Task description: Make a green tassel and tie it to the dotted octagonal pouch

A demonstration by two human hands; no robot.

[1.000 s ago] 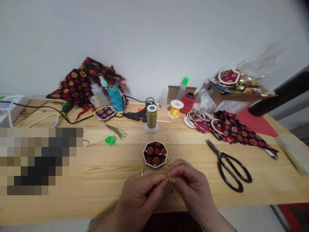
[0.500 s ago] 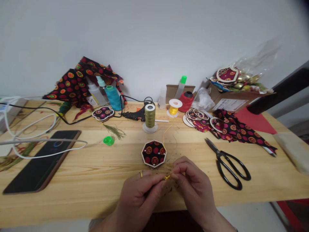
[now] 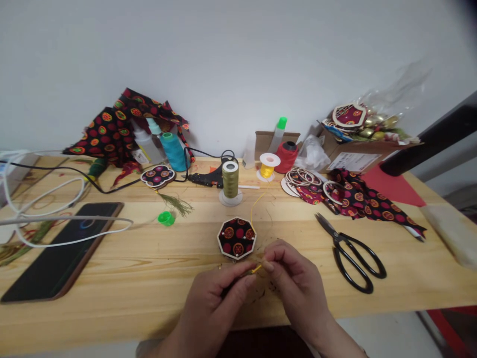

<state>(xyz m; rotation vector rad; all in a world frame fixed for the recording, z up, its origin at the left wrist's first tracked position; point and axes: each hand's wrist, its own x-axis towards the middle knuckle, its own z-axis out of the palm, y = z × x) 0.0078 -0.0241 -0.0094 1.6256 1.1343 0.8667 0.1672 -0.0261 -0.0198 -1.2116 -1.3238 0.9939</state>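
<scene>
Between my two hands runs a short bit of yellow cord [image 3: 257,269]. My left hand [image 3: 218,298] is closed, with thumb and index finger pinching one end of it. The fingertips of my right hand [image 3: 296,286] pinch the other end, close to the left fingertips. Just beyond them lies an octagonal wood-framed ornament [image 3: 237,238] covered in dark patterned fabric, with small white beads or pinheads on it. A yellow strand runs from near its right edge up toward the yellow cord spool [image 3: 267,169].
Black-handled scissors [image 3: 352,253] lie to the right, a phone [image 3: 63,251] with white cable to the left. Behind stand an olive thread spool [image 3: 230,181], a glue gun [image 3: 204,177], a green cap [image 3: 166,218] and a flower-shaped tasselled ornament [image 3: 158,176]. Patterned fabric [image 3: 372,196] lies back right.
My right fingertips have shifted slightly left and up, and the yellow cord between my hands now looks straighter. My left hand keeps its pinch. The view has moved a little.
</scene>
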